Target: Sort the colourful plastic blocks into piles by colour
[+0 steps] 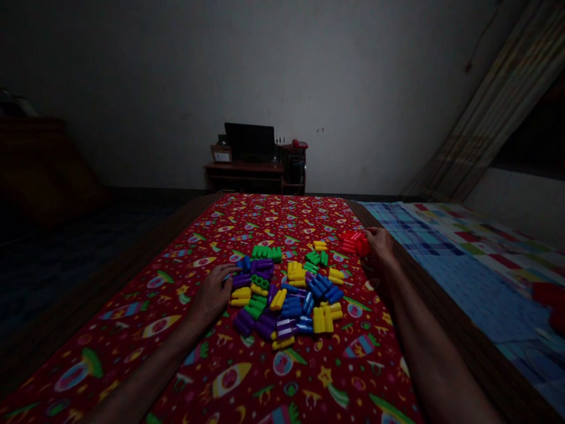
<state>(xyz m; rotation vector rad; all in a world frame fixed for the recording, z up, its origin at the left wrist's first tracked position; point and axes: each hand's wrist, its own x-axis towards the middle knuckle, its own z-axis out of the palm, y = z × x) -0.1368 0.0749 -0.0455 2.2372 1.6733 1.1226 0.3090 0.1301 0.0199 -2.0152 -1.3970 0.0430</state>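
The multicoloured interlocking toy blocks (282,297) were smooth, glossy plastic — the red printed bedsheet (132,330) was matt cloth — the bed-frame rail (461,318) dark wood.

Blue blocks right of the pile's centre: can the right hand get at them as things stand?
Probably yes. The right hand sits beside the red blocks, near the blue blocks. Only printed red cloth and a yellow block lie between, so little seems to bar the way.

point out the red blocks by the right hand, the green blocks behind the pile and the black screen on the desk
Red plastic blocks (352,242), head view, on the middle of the cluster
Green plastic blocks (267,253), head view, on their top faces
Black screen (249,141), head view, on its centre
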